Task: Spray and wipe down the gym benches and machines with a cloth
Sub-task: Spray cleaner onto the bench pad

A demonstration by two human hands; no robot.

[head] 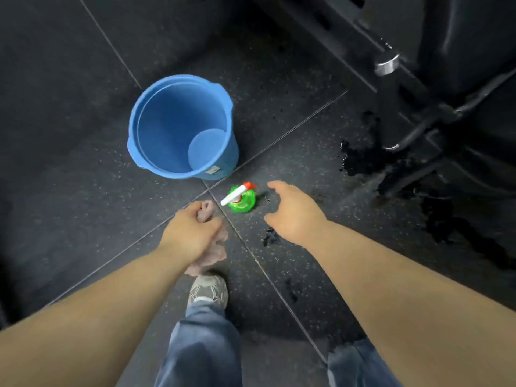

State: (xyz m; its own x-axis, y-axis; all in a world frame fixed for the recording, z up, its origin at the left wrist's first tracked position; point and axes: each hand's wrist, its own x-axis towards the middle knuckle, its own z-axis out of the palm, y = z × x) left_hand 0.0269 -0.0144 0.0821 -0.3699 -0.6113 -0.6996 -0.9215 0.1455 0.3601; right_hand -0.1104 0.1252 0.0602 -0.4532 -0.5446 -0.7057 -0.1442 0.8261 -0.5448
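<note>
Blue plastic marks the far left of the scene: an empty bucket (181, 127) stands upright on the dark speckled rubber floor (69, 107), nothing visible inside it. Just below and to its right, the left hand (192, 233) is closed in a fist around a crumpled pinkish cloth (215, 247), whose loose end hangs down toward a grey trainer (208, 291). Next along, the green spray bottle (241, 198) stands on the floor, seen from above, its white and red trigger head pointing left; it sits just beside the bucket's base and between the two hands. The right hand (293, 213) hovers just to the right of the bottle, fingers spread and curved, holding nothing and not touching it. Further right, dark wet-looking patches (371, 160) spread on the floor near the black frame of a gym machine (418, 79), with a chrome knob on it.

As a judgement, the task looks early or between machines: the cloth is in hand, the bottle is yet to be picked up, and whether this machine has been wiped cannot be told.
</note>
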